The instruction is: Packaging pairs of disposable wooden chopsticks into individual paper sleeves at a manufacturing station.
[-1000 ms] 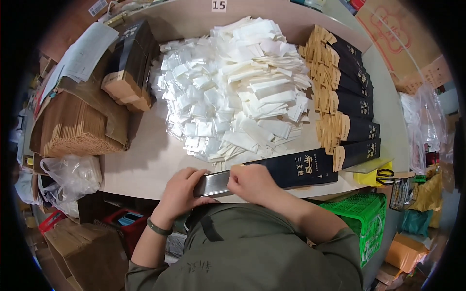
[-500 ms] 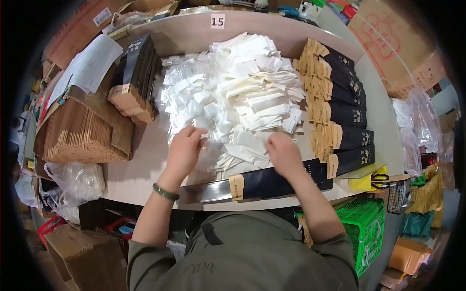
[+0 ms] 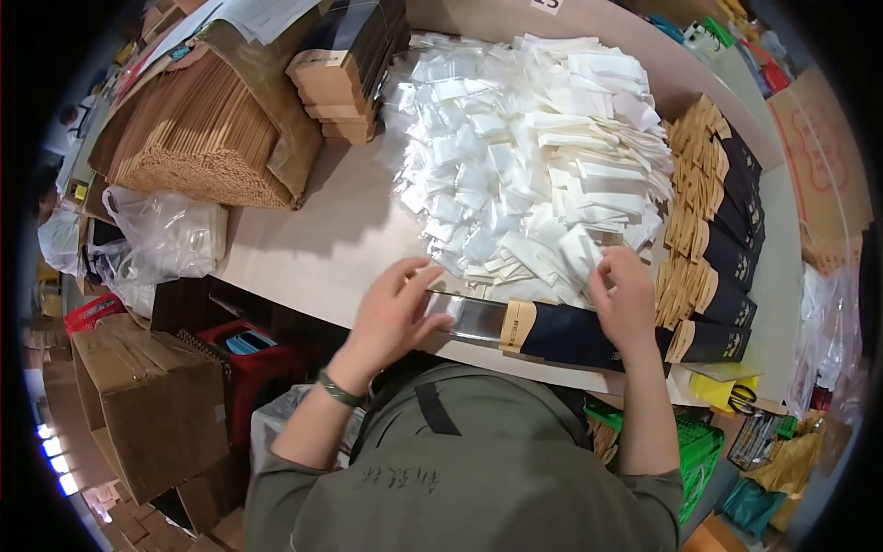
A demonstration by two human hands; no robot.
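My left hand (image 3: 394, 311) is at the left end of a long clear plastic sleeve (image 3: 478, 320) near the table's front edge. Thumb and forefinger close around a small clear packet (image 3: 451, 307) there, partly hidden by the fingers. My right hand (image 3: 625, 299) pinches a slim white paper packet (image 3: 580, 252) at the near edge of a pile of white packets (image 3: 598, 138). Below that hand lies a navy paper sleeve (image 3: 570, 337) with a tan end band, in line with the clear sleeve. A heap of small clear packets (image 3: 469, 152) spreads left of the white pile.
Navy-and-tan sleeves (image 3: 727, 239) overlap in a column on the right. At the left stand a bundle of brown paper pieces (image 3: 198, 147) and a navy-and-tan stack (image 3: 345, 78). Scissors (image 3: 741, 398) lie by a yellow item at the right front; a green crate (image 3: 699, 451) is below.
The view has shifted left. My left hand has moved from the clear packets down to the clear sleeve's end. My right hand now holds a white packet.
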